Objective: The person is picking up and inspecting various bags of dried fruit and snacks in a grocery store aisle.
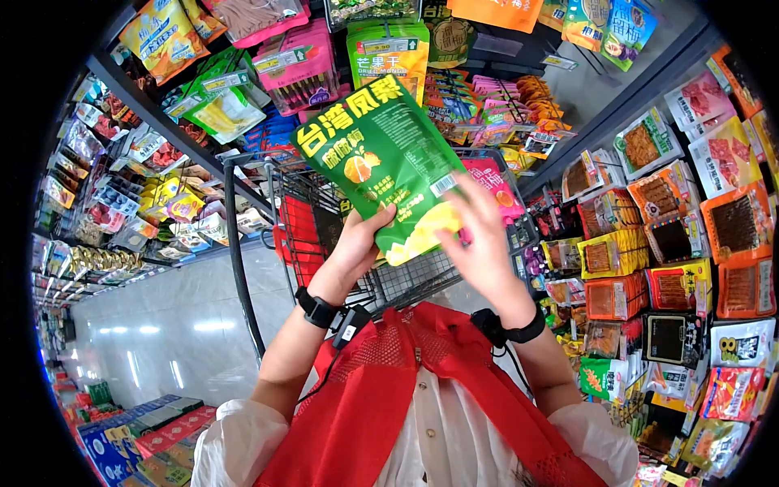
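A green snack bag [389,154] with yellow characters and a barcode is held up, tilted, over a shopping cart [410,272]. My left hand [361,235] grips its lower left edge, thumb on the front. My right hand [479,235] is at the bag's lower right side, blurred by motion, with its fingers apart; whether it touches the bag is unclear. Behind the bag, a pink package [491,183] shows in the cart.
Hanging snack bags, including a dried mango pack [389,61], fill the rack ahead. Packaged snacks [673,288] line the right shelves, and more bags [174,199] stand on the left. A cart handle bar [239,252] runs along the left. Boxes [138,438] lie at the lower left.
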A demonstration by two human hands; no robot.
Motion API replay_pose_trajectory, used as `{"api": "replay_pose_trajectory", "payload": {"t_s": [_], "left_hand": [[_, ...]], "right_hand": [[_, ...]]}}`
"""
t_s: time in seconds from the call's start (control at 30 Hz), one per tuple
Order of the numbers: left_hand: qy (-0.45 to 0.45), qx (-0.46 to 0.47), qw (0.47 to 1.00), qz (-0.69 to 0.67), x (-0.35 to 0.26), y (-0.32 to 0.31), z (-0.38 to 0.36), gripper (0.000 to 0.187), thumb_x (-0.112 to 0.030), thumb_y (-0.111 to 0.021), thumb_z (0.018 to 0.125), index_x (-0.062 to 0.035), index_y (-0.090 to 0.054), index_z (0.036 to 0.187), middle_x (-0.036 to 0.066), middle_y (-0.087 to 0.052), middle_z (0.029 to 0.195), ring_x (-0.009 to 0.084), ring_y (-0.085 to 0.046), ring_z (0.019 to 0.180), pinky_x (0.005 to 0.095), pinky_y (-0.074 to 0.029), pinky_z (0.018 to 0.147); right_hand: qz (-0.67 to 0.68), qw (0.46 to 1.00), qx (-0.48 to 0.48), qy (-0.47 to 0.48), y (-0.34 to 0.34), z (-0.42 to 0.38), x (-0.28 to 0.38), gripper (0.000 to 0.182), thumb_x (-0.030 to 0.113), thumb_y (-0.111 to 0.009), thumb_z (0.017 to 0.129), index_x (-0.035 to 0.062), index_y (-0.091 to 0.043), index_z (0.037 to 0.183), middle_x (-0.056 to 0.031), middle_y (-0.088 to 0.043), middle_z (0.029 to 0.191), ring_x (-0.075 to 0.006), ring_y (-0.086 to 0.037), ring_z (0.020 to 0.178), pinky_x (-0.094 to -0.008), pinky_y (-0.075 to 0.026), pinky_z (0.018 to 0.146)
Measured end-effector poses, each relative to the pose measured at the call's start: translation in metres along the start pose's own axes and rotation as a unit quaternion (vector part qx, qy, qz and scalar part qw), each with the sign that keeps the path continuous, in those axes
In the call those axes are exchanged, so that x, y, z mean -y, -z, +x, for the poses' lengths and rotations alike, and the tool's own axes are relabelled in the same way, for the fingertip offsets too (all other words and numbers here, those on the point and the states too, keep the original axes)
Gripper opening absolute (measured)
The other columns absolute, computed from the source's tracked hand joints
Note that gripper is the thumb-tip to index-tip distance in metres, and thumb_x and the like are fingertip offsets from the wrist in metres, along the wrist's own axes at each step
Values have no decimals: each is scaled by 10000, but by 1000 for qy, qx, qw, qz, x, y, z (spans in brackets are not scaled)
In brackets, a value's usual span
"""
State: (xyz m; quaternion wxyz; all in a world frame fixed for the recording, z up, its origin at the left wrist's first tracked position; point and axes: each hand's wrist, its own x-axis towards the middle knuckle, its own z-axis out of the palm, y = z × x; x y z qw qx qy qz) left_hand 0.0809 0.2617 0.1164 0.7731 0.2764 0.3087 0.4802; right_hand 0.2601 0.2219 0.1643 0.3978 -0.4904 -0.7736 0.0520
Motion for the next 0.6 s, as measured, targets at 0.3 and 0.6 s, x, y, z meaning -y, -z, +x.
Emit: {"api": "replay_pose_trajectory", "payload": {"t_s": [0.3, 0.6], "left_hand": [[69, 202, 964, 161, -5, 16, -15, 669, -351, -536, 806, -21, -204, 1284, 144, -340, 1264, 227, -367, 1151, 349, -332, 932], [-226, 25, 948, 222, -14, -33, -1, 615, -99, -540, 805, -34, -183, 1302, 130, -252, 1318, 223, -313, 1188, 334, -282, 962]], "right_hand": [[538, 736, 56, -408, -15, -22, -34, 314, 162, -518, 835, 9, -470, 1105, -49, -541, 1033, -127, -508, 944, -263, -406, 821], [903, 226, 215, -296, -32, -26, -44, 324, 272, -362, 870, -31, -419, 974, -21, -362, 507, -96, -346, 353, -201, -302, 334]]}}
